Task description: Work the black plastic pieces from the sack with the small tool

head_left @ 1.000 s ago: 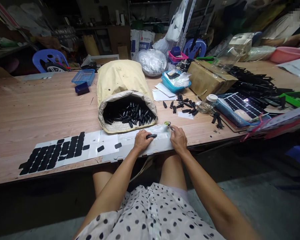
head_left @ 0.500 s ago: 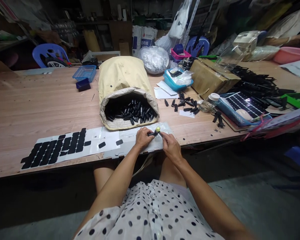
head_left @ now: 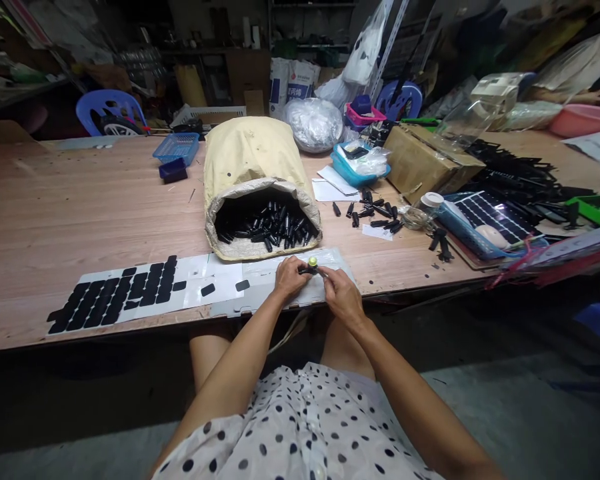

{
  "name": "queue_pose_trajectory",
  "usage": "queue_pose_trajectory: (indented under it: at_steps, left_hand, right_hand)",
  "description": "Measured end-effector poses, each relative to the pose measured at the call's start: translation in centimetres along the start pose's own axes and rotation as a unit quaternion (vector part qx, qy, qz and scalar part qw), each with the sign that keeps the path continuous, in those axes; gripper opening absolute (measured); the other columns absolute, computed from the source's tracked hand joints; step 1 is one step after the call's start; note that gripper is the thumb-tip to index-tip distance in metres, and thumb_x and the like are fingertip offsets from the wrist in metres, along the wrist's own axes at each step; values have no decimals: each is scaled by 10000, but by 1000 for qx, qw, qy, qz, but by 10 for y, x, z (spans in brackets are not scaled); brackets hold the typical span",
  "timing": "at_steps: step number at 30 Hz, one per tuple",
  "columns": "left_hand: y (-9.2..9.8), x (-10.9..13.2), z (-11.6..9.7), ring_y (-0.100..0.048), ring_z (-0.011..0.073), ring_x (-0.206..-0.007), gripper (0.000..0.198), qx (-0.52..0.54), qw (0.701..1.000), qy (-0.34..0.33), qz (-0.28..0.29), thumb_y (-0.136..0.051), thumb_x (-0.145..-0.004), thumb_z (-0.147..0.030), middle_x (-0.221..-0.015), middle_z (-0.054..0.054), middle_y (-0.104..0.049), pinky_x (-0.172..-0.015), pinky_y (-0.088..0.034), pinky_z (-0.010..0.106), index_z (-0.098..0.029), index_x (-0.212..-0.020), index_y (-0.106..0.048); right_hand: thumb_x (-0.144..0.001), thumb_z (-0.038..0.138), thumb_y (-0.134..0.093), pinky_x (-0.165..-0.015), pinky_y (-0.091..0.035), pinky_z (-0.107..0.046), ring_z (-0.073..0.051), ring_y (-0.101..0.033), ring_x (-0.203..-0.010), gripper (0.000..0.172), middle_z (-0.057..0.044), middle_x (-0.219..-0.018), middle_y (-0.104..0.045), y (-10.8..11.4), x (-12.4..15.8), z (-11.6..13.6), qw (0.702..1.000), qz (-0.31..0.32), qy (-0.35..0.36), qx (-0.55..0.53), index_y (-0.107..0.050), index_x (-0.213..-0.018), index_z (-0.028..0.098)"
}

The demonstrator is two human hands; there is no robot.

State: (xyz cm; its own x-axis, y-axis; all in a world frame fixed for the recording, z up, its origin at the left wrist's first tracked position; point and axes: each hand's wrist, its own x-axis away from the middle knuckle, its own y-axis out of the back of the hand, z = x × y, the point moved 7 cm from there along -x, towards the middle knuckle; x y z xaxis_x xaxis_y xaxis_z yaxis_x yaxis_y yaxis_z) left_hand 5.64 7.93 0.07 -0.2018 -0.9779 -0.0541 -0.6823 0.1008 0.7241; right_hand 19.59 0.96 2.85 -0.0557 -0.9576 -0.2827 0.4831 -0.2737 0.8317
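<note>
A small black part with a round yellow-green end [head_left: 313,263] is between my two hands, over a pale board [head_left: 265,293] at the table's front edge. My left hand [head_left: 291,277] is closed on its black body from the left. From the right, the fingers of my right hand [head_left: 341,292] are pinched close against it; what they hold, if anything, is too small to make out. Just beyond my hands lies a cream sack [head_left: 254,150], its mouth facing me, with many black parts [head_left: 283,223] inside. Black rounded stickers [head_left: 97,301] cover a white sheet to my left.
Loose black parts [head_left: 367,213] lie right of the sack, near a blue basin [head_left: 355,170] and a cardboard box [head_left: 425,160]. A blue tray [head_left: 480,230] holds a gridded black panel. Blue baskets [head_left: 177,147] stand back left. Another person's hand shows far right.
The view has shifted slightly, moving the scene a little right and down. Between my hands the black part has turned, and its black body shows less. Both hands stay close together.
</note>
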Motion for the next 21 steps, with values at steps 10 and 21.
queue_pose_trajectory:
  at_steps: [10, 21]
  left_hand:
    - [-2, 1, -1, -604, 239, -994, 137, 1, 1000, -8, 9, -729, -764, -221, -947, 38, -691, -931, -478, 373, -253, -886, -783]
    - [-6, 89, -10, -627, 217, -954, 222, 12, 983, -179, 47, -562, -947, -345, -991, 70, -682, -902, -507, 353, -247, -1065, -722]
  right_hand:
    - [-925, 171, -522, -696, -326, -297, -218, -507, -881, 353, -88, -938, -599, 6, -46, -72, 979, -35, -124, 158, -735, -1196, 244]
    - [-923, 173, -502, -652, -268, -316, -250, -516, -916, 363, -117, -977, -601, 2, -42, -65, 970, -59, -106, 209, -718, -1212, 214]
